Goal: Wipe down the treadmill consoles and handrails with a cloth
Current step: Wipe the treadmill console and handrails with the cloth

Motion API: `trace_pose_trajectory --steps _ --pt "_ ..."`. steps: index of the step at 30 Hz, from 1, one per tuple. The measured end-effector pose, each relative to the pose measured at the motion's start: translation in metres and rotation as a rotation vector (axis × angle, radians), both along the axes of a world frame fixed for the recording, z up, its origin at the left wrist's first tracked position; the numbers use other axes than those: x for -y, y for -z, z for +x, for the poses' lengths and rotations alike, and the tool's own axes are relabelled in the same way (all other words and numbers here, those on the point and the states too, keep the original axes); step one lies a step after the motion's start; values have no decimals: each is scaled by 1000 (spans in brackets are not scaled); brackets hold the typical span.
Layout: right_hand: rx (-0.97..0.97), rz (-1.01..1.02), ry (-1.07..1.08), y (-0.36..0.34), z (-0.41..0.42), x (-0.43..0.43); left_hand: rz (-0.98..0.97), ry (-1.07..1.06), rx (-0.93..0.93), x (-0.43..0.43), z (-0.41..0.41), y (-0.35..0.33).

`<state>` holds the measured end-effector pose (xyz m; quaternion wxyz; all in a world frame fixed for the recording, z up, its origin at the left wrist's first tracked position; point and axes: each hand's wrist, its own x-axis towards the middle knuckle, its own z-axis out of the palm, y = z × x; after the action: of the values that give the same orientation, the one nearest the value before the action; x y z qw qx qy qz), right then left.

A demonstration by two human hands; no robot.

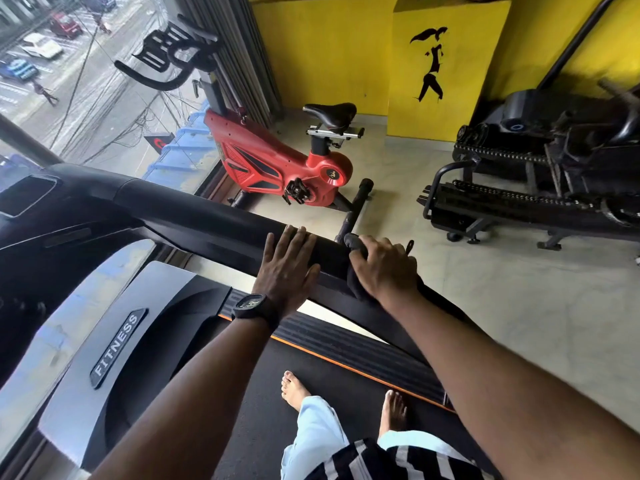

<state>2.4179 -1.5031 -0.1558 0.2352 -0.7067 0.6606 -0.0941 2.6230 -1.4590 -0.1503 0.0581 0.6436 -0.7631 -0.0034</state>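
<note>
A: What sits far left?
B: The treadmill console (31, 195), dark, with a silver motor cover marked FITNESS (117, 346) below it.
A: And the left hand?
B: The left hand (285, 271) lies flat on top of the black handrail (207, 216), its fingers (294, 237) straight and close together, gripping nothing. A black watch (251, 304) is on that wrist.
A: The right hand?
B: Just beside it, the right hand (384, 268) has its fingers curled over a dark cloth (356, 244) and holds it against the same handrail. The cloth wraps the rail and hangs below the palm.
A: What lies around?
B: 2 bare feet (292, 389) stand on the treadmill belt (263, 375). Beyond the rail a red exercise bike (277, 164) stands on the tiled floor (519, 306) by the window (86, 109). Further right a black machine (536, 174) sits near the yellow wall (322, 46).
</note>
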Motion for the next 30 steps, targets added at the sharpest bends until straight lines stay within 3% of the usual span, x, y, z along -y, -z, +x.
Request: trace_pose_trajectory --steps 3,7,12,17,22,26,30 --pt "45 79 128 1 -1 5 -12 -2 -9 0 -1 2" --pt "-87 -137 112 8 8 -32 -10 7 0 -1 -4 3" --pt "50 119 89 4 -8 23 -10 -1 13 0 -5 4" --pt "-55 -147 97 9 4 -28 -3 0 18 -1 -6 4" --pt "73 156 151 4 -8 21 -3 1 29 -1 -6 5" --pt "-41 -179 192 16 5 -27 1 16 39 -1 -6 3" --pt "-76 -455 -116 28 -2 -27 -9 20 -28 0 -2 5"
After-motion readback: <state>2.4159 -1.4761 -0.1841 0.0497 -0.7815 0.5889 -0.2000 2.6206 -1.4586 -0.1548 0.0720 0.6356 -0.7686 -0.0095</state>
